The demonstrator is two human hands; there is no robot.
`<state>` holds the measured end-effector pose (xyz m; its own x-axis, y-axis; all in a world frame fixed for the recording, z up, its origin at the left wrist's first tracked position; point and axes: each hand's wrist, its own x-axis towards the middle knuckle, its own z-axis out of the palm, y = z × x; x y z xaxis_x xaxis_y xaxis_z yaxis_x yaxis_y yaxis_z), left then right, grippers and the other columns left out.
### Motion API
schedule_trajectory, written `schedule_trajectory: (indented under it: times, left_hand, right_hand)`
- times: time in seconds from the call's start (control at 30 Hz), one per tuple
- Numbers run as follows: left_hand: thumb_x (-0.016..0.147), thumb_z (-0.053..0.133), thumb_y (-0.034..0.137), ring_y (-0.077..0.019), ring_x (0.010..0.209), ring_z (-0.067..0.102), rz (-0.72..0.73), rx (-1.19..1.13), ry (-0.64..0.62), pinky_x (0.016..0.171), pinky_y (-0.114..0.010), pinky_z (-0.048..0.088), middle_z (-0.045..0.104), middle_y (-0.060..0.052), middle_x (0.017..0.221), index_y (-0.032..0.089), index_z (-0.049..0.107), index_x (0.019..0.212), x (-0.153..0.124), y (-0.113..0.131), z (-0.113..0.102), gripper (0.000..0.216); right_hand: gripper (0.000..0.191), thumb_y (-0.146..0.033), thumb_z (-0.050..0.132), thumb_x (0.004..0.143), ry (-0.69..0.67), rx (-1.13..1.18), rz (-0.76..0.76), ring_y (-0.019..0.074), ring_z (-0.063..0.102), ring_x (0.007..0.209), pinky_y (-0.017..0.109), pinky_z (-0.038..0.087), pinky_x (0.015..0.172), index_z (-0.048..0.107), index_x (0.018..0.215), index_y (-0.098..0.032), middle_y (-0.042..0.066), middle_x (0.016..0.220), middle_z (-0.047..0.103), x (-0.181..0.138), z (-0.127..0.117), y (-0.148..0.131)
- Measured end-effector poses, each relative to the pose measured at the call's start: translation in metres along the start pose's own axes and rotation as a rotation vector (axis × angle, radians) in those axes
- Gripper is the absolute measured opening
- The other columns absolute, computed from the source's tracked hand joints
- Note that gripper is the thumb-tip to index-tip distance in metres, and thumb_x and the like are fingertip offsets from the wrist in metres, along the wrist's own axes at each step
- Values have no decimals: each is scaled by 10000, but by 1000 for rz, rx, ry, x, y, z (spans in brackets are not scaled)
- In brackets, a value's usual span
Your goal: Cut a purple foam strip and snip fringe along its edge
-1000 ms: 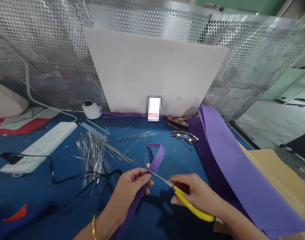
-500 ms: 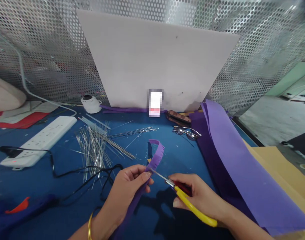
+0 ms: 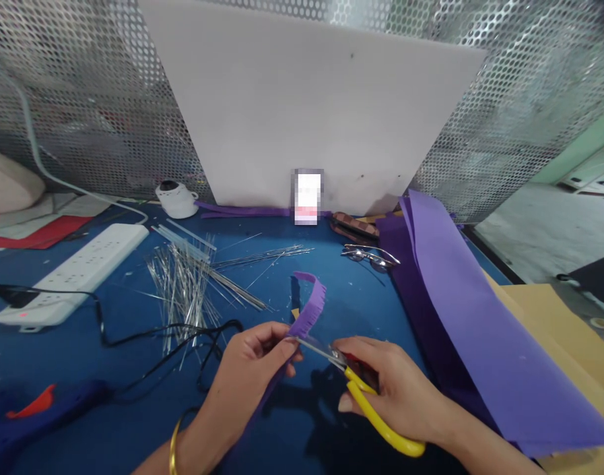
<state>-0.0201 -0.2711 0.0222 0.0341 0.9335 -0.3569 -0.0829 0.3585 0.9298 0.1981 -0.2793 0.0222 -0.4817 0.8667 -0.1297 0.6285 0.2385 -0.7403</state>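
My left hand (image 3: 249, 373) pinches a long purple paper strip (image 3: 309, 307) with a fringed edge; the strip arches up and curls over beyond my fingers. My right hand (image 3: 388, 386) grips yellow-handled scissors (image 3: 368, 406), and their blades meet the strip's edge right beside my left fingertips. Both hands hover low over the blue table (image 3: 108, 422).
Large purple sheets (image 3: 460, 316) lie at the right over brown card (image 3: 554, 330). Thin metal wires (image 3: 187, 290), a black cable (image 3: 148, 343), a white power strip (image 3: 68, 274), glasses (image 3: 371, 257), a white cup (image 3: 175, 198) and a blue glue gun (image 3: 29, 412) lie around. A white board (image 3: 306, 112) leans on perforated metal (image 3: 74, 105).
The scissors' blades have stayed at the strip's edge while my hands shifted slightly. The view has tilted a little downward.
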Motion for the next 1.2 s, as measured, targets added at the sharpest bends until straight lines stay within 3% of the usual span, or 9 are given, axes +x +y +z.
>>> schedule_trajectory:
  times: [0.73,1.2]
  left_hand:
    - [656,752,332,-133,507,571,-4,3,29,553,-243,445,713,-30,583,174,736,682,-2,2,-1,161]
    - [674,769,371,-116,517,580,-29,-40,7,545,-214,445,713,-23,597,171,742,720,0,-2,-4,207]
  right_hand:
    - [237,-428,719,809,19,93,-8,133,424,600,241,307,551,647,866,-210,-32,686,500,0,6,2]
    - [250,-450,682,838,40,31,-40,146,472,615,248,326,564,651,916,-214,-13,709,541,-2,6,4]
